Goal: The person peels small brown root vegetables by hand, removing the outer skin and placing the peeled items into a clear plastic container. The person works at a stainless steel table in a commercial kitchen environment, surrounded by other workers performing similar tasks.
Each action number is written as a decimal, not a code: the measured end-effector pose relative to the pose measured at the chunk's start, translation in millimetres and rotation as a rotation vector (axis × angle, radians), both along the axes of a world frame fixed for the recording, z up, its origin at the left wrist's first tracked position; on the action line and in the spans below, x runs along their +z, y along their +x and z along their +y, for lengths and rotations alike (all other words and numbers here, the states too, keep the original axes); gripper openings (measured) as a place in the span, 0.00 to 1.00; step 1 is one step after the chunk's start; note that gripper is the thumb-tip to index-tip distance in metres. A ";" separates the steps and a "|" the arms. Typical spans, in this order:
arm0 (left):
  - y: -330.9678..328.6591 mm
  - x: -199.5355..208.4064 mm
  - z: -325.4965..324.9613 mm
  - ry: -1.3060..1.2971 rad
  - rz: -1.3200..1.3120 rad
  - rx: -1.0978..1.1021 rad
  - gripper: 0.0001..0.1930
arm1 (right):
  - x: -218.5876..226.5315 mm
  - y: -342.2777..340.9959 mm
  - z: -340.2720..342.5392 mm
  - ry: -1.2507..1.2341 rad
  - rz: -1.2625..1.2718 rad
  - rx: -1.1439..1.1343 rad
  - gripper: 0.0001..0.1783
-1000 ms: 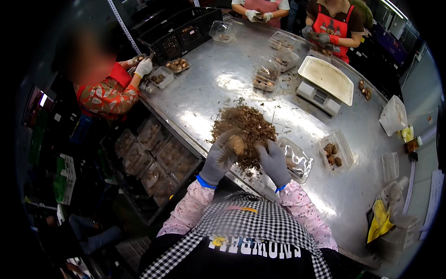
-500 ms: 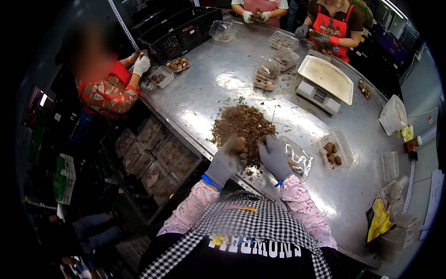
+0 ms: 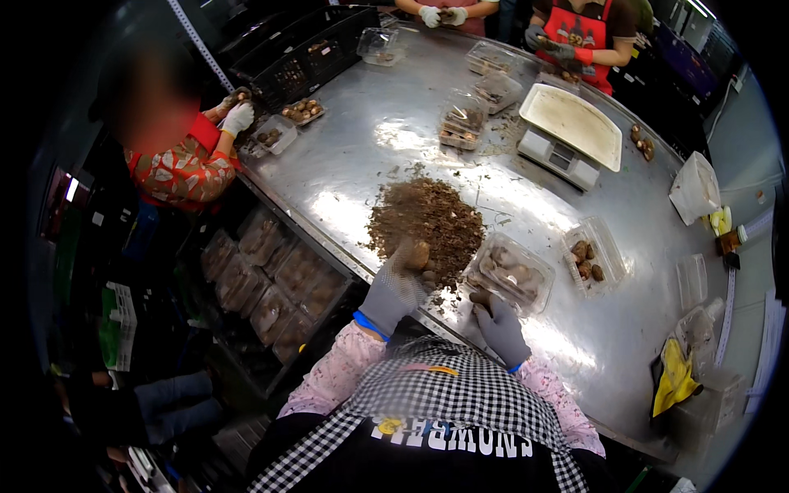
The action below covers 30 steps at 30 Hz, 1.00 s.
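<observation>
My left hand (image 3: 398, 283), in a grey glove with a blue cuff, is closed around a small brown tuber (image 3: 419, 254) that looks like taro. It hangs over the near edge of a heap of brown peelings (image 3: 429, 222). My right hand (image 3: 500, 326), also in a grey glove, is close to the table's near edge with its fingers bent together. The fingertips look dark, and what they hold, if anything, cannot be made out. Just beyond it lies a clear plastic box (image 3: 518, 275) with pale pieces inside.
Another clear box (image 3: 593, 256) with brown tubers sits to the right. A weighing scale (image 3: 567, 135) and stacked boxes (image 3: 463, 123) stand farther back on the metal table (image 3: 329, 164). Filled boxes lie in a black crate (image 3: 329, 329) at left. Co-workers handle pieces around the table.
My right hand has drawn back from the heap toward me and the near edge, uncovering the clear box. My left hand stays near the heap, still holding the tuber. The view has shifted slightly.
</observation>
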<state>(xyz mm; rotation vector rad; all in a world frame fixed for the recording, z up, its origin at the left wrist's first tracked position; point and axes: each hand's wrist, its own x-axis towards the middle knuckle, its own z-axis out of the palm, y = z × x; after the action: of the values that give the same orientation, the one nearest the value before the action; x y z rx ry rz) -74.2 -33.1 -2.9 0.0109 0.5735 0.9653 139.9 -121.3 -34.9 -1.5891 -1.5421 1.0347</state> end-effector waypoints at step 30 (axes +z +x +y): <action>205.5 -56.3 171.6 1.917 1.759 -0.786 0.17 | -12.6 142.3 70.2 0.232 -0.142 -0.606 0.15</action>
<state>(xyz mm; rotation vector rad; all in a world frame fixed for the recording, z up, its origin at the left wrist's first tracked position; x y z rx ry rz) 131.3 138.6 -59.2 2.7609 0.7999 0.1193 282.2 -51.1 -47.5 -1.8205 -1.0977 0.4027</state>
